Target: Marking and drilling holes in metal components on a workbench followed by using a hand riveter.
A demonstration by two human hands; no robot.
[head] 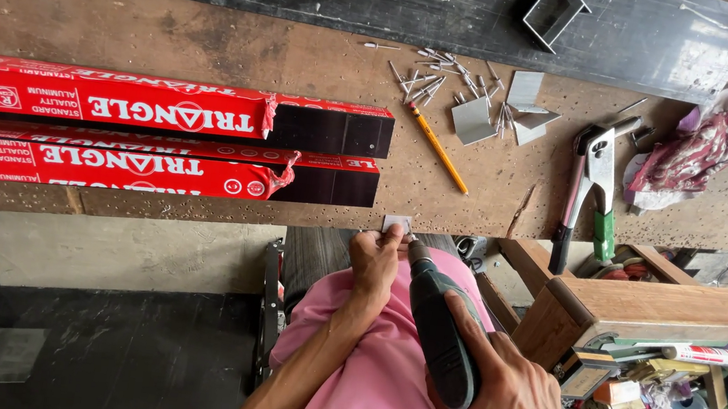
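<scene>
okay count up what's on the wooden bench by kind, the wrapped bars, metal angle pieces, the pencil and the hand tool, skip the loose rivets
Red-wrapped bars: 2
Loose metal angle pieces: 3
Pencil: 1
Hand riveter: 1
Total: 7

Two wrapped bars (105, 131) on workbench (218, 39) at left, one behind other. Rivets (440, 73) and pencil (439, 147) mid-bench, brackets (505, 111) just right. Rivet gun (590, 191) farther right, rag (695, 148) beside it. Small plate (397, 224) at bench's near edge.
</scene>
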